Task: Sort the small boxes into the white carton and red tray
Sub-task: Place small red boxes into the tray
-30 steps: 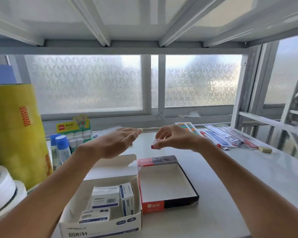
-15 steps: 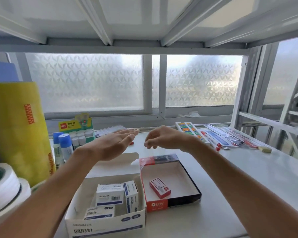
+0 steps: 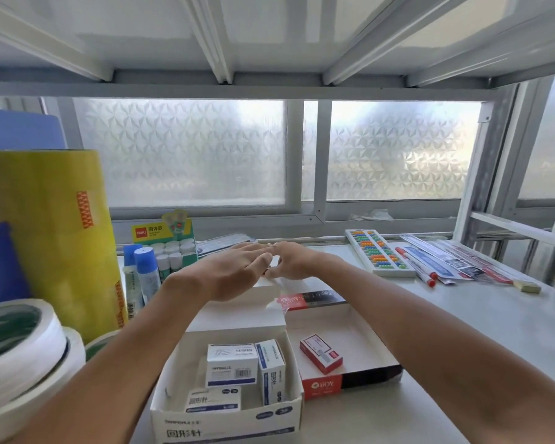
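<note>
Head view. Left hand [image 3: 234, 270] reaches forward over the white carton's [image 3: 225, 421] raised flap, palm down, fingers extended and spread, holding nothing. Right hand [image 3: 290, 261] meets it beyond the red tray [image 3: 350, 382], fingers curled; a red speck shows between the hands, and whether the right hand grips anything cannot be told. Three white-and-blue small boxes [image 3: 231, 363] lie in the carton; one red small box [image 3: 321, 352] lies in the tray.

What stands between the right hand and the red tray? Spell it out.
Nothing visible does. The right hand is just beyond the red tray, at its far wall. The tray is open-topped, with one small red box lying inside near its left wall.
</note>
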